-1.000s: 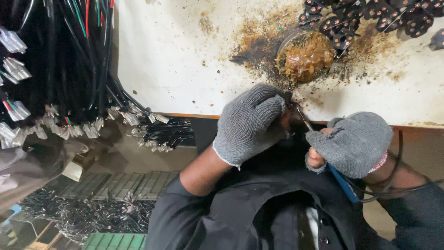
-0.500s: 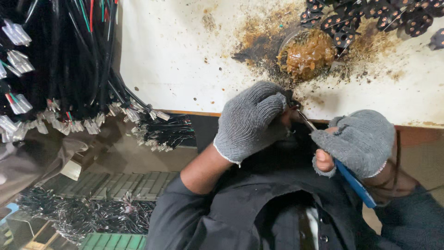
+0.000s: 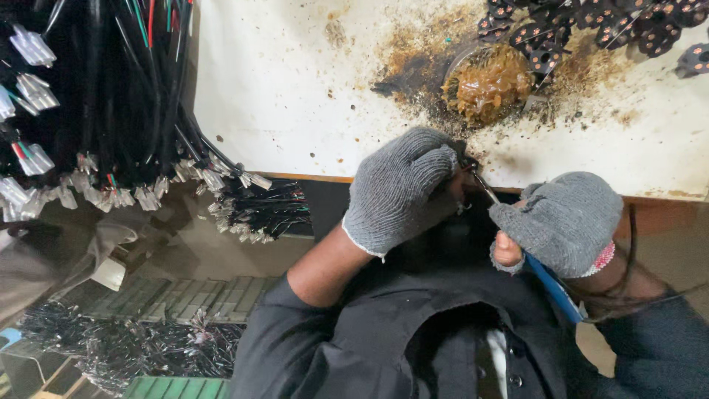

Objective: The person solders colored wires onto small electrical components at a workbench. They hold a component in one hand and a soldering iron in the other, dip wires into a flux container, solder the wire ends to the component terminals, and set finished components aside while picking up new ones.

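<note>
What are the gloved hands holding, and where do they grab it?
The right hand grips a soldering iron by its blue handle. The left hand pinches something small, hidden by its glove.

— Grey knitted work gloves [image 3: 402,188], white-edged cuffs; blue-handled pen-shaped iron [image 3: 552,287].
— Off-white benchtop [image 3: 295,89], brown stained; amber paste pot [image 3: 491,83]; black wire bundles [image 3: 118,89] with red and green strands.

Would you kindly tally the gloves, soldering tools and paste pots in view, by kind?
Grey gloves: 2, on the left hand and right hand
Blue-handled soldering iron: 1
Pot of brown paste: 1
Total: 4
</note>
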